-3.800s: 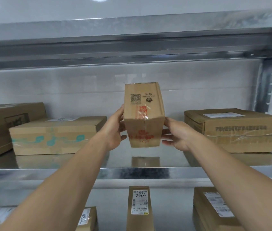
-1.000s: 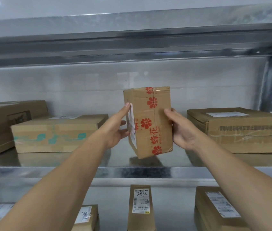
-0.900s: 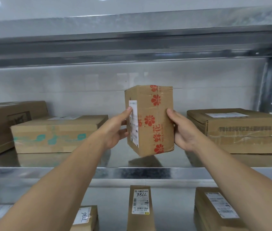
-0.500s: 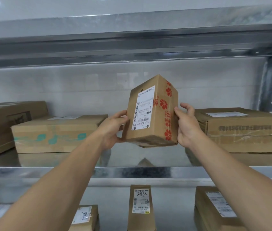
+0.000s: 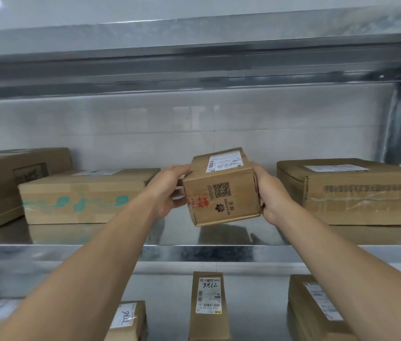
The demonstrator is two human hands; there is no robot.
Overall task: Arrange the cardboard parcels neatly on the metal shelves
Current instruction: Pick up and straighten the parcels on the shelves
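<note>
As left grip (image 5: pixel 167 190) clasps parcel (image 5: pixel 221 195), right grip (image 5: pixel 272 195) clamps

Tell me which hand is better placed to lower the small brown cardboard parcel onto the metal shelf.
Probably the right hand: its palm spans the side of the small brown cardboard parcel down to the low corner nearest the metal shelf. The left hand grips higher on the left side.

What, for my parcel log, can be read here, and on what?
"7786": handwritten on the white label of the narrow upright cardboard parcel on the lower shelf.
"786", sideways: handwritten on the lower-left brown cardboard parcel; uncertain.
Held small brown cardboard box: QR code, red characters, print too blurred.
Other labels: unreadable.
</note>
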